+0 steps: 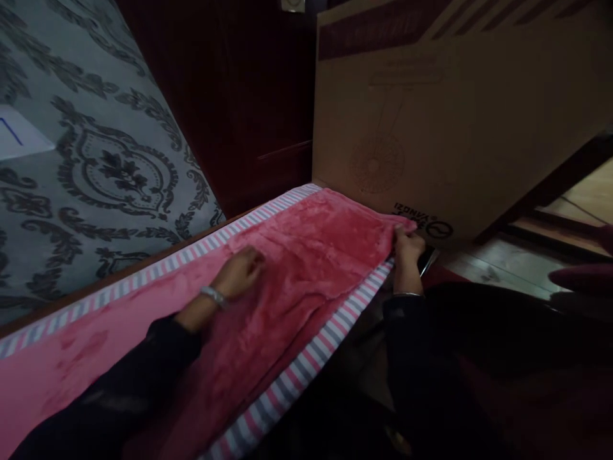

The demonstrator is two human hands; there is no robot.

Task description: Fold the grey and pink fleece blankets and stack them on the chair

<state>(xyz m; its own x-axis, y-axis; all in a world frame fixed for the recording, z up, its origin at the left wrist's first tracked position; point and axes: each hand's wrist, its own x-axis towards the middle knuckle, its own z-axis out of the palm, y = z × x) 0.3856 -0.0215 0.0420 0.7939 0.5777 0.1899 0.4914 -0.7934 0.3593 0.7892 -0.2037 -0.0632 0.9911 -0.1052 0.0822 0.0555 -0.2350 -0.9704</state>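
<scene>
A long pink plush cover (306, 255) with a grey, white and pink striped edging lies over a narrow surface. Its far right corner is pinched by my right hand (408, 246), whose fingers are wrapped round the edge. My left hand (239, 271), with a light bracelet at the wrist, is over the middle of the plush. Its fingers are curled in and slightly smeared, and nothing shows in them. Folds and wrinkles run across the plush between the two hands.
A large cardboard box (454, 115) stands upright at the far end of the cover. Along the left is a wall with patterned wallpaper (119, 166), beside a dark red wooden panel (258, 96). Pale floor (507, 262) shows at the right.
</scene>
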